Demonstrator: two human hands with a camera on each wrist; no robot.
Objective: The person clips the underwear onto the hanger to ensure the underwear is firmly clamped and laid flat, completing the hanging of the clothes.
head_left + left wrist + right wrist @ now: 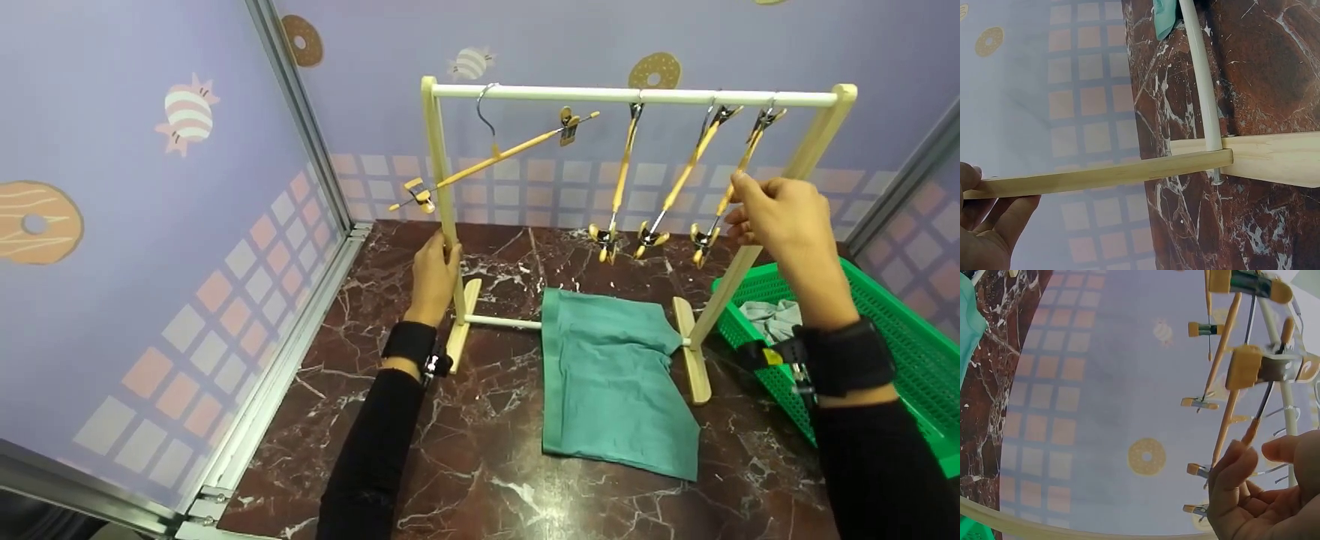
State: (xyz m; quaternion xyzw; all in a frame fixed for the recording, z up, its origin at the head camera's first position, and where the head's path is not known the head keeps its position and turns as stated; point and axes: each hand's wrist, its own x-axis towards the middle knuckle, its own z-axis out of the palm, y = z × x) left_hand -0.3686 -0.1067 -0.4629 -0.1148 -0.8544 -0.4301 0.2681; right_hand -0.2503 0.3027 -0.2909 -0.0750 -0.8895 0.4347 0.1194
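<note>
Gripping the left upright of the rack: left hand, fingers and thumb round the wood, below mid-height. Right hand is up at the rightmost hanger, fingers curled right by its rod; can't tell if it's pinching or just alongside. Wrist straps on both arms, black.

Rightmost hanger tilts steeply, one clip up near the white crossbar, the other low. Two middle hangers at 9 to 10 o'clock from the right hand, also steep, hooked on the crossbar. Left hanger at 1 o'clock from the left hand, rod tilted, clips at its 8 and 2 o'clock.

Green cloth lies on the bench, 4 o'clock from left hand, covering part of the lower bar, just beside the right foot. Green basket at 5 o'clock from right hand, grey cloth in its 10 o'clock corner. Patterned lilac wall behind.
</note>
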